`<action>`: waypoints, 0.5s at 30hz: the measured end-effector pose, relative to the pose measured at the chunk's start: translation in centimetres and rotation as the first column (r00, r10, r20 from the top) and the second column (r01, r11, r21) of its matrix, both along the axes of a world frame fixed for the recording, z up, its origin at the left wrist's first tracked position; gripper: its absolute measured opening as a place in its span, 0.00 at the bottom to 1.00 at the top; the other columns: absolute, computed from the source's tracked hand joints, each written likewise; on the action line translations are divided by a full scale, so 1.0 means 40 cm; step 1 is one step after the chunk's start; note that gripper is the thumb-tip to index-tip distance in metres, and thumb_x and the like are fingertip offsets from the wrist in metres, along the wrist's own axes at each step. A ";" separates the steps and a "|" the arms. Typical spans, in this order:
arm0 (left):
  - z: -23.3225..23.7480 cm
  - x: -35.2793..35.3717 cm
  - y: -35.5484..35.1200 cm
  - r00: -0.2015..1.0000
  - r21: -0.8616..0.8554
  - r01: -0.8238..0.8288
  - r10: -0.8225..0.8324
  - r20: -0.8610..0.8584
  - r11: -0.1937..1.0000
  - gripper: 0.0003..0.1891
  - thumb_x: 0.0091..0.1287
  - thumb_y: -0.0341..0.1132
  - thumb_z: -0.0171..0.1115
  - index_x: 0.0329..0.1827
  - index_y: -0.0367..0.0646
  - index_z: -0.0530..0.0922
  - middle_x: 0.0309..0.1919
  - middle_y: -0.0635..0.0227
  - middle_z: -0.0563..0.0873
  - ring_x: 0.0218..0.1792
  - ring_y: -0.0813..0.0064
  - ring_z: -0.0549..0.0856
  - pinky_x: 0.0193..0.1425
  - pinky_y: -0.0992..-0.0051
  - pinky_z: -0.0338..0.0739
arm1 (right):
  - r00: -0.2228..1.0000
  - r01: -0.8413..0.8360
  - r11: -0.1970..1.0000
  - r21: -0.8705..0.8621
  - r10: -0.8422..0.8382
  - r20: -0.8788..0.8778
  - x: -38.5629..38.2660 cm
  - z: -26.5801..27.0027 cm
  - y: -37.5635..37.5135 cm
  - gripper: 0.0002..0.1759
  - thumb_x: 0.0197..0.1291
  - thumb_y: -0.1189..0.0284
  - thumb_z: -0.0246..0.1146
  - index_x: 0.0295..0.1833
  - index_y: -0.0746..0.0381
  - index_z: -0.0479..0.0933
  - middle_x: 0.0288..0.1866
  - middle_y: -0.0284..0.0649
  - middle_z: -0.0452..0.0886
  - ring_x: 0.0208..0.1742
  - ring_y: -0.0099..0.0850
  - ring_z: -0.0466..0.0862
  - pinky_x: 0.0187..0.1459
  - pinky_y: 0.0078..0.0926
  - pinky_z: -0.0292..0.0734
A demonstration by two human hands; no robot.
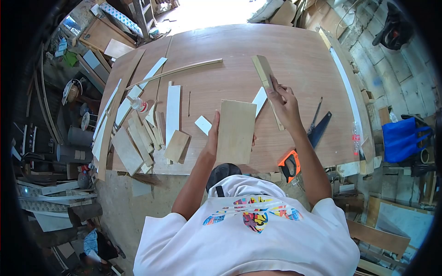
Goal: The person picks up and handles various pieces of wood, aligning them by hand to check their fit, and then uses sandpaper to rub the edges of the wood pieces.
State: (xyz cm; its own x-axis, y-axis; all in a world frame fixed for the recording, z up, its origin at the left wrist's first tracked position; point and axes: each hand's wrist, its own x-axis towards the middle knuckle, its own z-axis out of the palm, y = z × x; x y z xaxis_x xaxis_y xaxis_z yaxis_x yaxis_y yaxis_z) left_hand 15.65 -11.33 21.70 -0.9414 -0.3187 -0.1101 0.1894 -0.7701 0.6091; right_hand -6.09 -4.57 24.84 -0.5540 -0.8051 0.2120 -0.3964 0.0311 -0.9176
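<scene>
My left hand (213, 134) grips a flat rectangular wooden board (236, 133) upright near the table's front edge, thumb on its left side and fingertips showing at its right. In my right hand (286, 106), raised to the right of the board, is a narrow wooden piece (263, 71), its far end pointing away from me. The two pieces are apart. Behind them on the table lie a white strip (259, 100) and a thin wooden stick (279, 120), both partly hidden. A small white piece (203, 124) rests just left of the board.
A handsaw (290, 164) with an orange handle lies at the table's front right, near a clear bottle (356, 140). Wood offcuts (138, 138), a white-and-red bottle (138, 104) and long strips (184, 70) cover the left side. A blue bag (401, 140) is off to the right.
</scene>
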 end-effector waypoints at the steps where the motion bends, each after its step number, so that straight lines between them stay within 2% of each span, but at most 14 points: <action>1: 0.001 0.002 -0.004 1.000 0.000 0.003 -0.003 0.002 1.000 0.51 0.66 0.79 0.29 0.69 0.38 0.69 0.45 0.43 0.84 0.39 0.57 0.87 0.47 0.61 0.83 | 0.999 -0.048 0.999 -0.014 0.048 0.023 0.007 0.014 0.008 0.30 0.68 0.52 0.63 0.70 0.57 0.75 0.58 0.56 0.75 0.59 0.38 0.76 0.57 0.32 0.75; 3: 0.002 0.004 -0.012 0.993 0.193 0.106 -0.093 -0.071 0.975 0.53 0.63 0.81 0.32 0.69 0.39 0.69 0.44 0.38 0.83 0.40 0.52 0.87 0.46 0.58 0.83 | 0.995 -0.096 0.995 -0.022 0.096 -0.016 0.015 0.020 0.025 0.30 0.68 0.52 0.64 0.70 0.56 0.75 0.58 0.56 0.74 0.61 0.40 0.75 0.59 0.34 0.74; 5: 0.008 0.008 -0.015 0.995 0.208 0.096 -0.086 -0.056 0.973 0.54 0.62 0.82 0.32 0.69 0.39 0.69 0.44 0.39 0.83 0.40 0.52 0.87 0.45 0.57 0.83 | 0.987 -0.151 0.988 -0.023 0.150 -0.054 0.036 0.039 0.047 0.30 0.67 0.53 0.65 0.70 0.55 0.75 0.59 0.57 0.74 0.62 0.41 0.74 0.61 0.36 0.73; 7: 0.016 0.012 -0.016 0.996 0.222 0.087 -0.080 -0.041 0.971 0.54 0.62 0.82 0.32 0.69 0.39 0.69 0.44 0.39 0.83 0.40 0.52 0.87 0.45 0.56 0.83 | 0.968 -0.132 0.989 0.063 0.142 -0.206 0.057 0.066 0.073 0.29 0.66 0.52 0.65 0.70 0.52 0.76 0.59 0.58 0.73 0.63 0.47 0.73 0.64 0.41 0.70; 8: 0.019 0.014 -0.015 0.995 0.192 0.098 -0.089 -0.054 0.976 0.53 0.63 0.81 0.31 0.69 0.39 0.69 0.44 0.39 0.83 0.40 0.52 0.87 0.45 0.56 0.83 | 0.968 -0.132 0.989 0.064 0.142 -0.205 0.063 0.070 0.079 0.29 0.66 0.52 0.65 0.70 0.52 0.76 0.59 0.58 0.73 0.63 0.47 0.73 0.64 0.41 0.70; 10: 0.022 0.019 -0.015 0.993 0.162 0.108 -0.098 -0.068 0.981 0.52 0.65 0.80 0.31 0.69 0.38 0.69 0.44 0.40 0.83 0.40 0.52 0.87 0.45 0.56 0.84 | 0.942 -0.146 0.976 0.164 0.188 -0.277 0.072 0.073 0.087 0.29 0.64 0.51 0.66 0.69 0.48 0.76 0.60 0.61 0.72 0.65 0.54 0.72 0.66 0.46 0.68; 11: 0.022 0.025 -0.015 0.996 0.130 0.087 -0.090 0.017 0.988 0.51 0.67 0.78 0.31 0.69 0.37 0.68 0.44 0.41 0.84 0.41 0.53 0.88 0.45 0.57 0.84 | 0.943 -0.146 0.976 0.165 0.188 -0.276 0.077 0.071 0.085 0.29 0.64 0.51 0.66 0.69 0.48 0.76 0.60 0.61 0.72 0.65 0.54 0.72 0.66 0.46 0.68; 12: 0.022 0.030 -0.015 0.992 0.096 0.070 -0.080 0.103 0.993 0.49 0.68 0.76 0.31 0.69 0.36 0.68 0.44 0.43 0.84 0.41 0.54 0.88 0.45 0.58 0.85 | 0.897 -0.131 0.969 0.211 0.206 -0.390 0.085 0.069 0.082 0.29 0.65 0.54 0.66 0.70 0.47 0.76 0.61 0.59 0.72 0.65 0.51 0.71 0.65 0.43 0.69; 13: 0.018 0.027 -0.012 0.991 0.095 0.072 -0.082 0.103 0.993 0.49 0.68 0.76 0.31 0.69 0.36 0.68 0.44 0.43 0.84 0.41 0.54 0.88 0.45 0.58 0.85 | 0.837 -0.108 0.961 0.255 0.226 -0.497 0.093 0.068 0.077 0.28 0.66 0.56 0.66 0.70 0.47 0.75 0.61 0.57 0.72 0.65 0.48 0.71 0.65 0.41 0.70; 15: -0.001 0.023 0.010 0.959 -0.077 0.075 -0.051 0.277 0.994 0.46 0.71 0.74 0.31 0.68 0.39 0.71 0.44 0.43 0.85 0.41 0.52 0.88 0.48 0.56 0.84 | 0.825 -0.134 0.970 0.205 0.224 -0.520 0.123 0.069 0.048 0.28 0.66 0.56 0.66 0.70 0.47 0.75 0.61 0.57 0.72 0.64 0.49 0.72 0.64 0.42 0.70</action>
State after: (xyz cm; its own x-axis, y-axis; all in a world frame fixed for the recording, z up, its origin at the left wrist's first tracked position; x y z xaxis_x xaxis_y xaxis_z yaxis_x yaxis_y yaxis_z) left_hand 16.58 -10.92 21.68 -0.8972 -0.2792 -0.3420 -0.0418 -0.7175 0.6953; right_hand -1.18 -2.65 27.61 -0.2323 -0.9256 0.2987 -0.8353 0.0325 -0.5488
